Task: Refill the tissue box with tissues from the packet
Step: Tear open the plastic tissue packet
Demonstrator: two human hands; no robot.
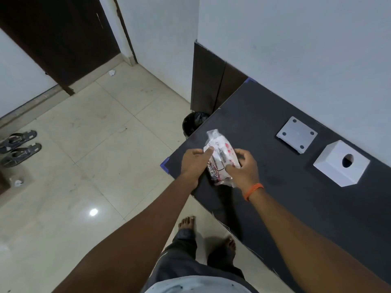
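Note:
A clear plastic tissue packet (220, 153) with red print is held over the near left corner of the dark table (275, 187). My left hand (193, 163) grips its left side, thumb on top. My right hand (243, 168), with an orange band at the wrist, pinches its right side. The white tissue box (336, 166), with a round hole in its top, stands on the table to the right, apart from both hands. Its flat white base plate (296, 134) lies separately behind it, feet up.
A black-lined waste bin (194, 123) stands on the floor by the table's left end. A wall runs along the table's far side. Sandals (19, 149) and crumpled paper scraps (111, 72) lie on the tiled floor. My bare feet are below the table edge.

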